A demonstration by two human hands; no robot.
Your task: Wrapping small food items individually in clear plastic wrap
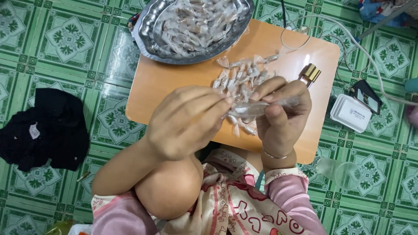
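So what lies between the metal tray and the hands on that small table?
In the head view, a loose pile of clear-wrapped pieces lies on the orange table between the metal tray and the hands.

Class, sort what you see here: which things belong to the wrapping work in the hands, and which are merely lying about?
In use: left hand and right hand holding a clear wrapper; pile of wrapped pieces; metal tray of more; small wooden table.

Lying about: black cloth; white box; white cable; clear bottle.

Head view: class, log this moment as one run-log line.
left hand: pinching clear wrapper | right hand: holding same wrapper | below: wrapped sweets pile on wooden board | behind: metal tray
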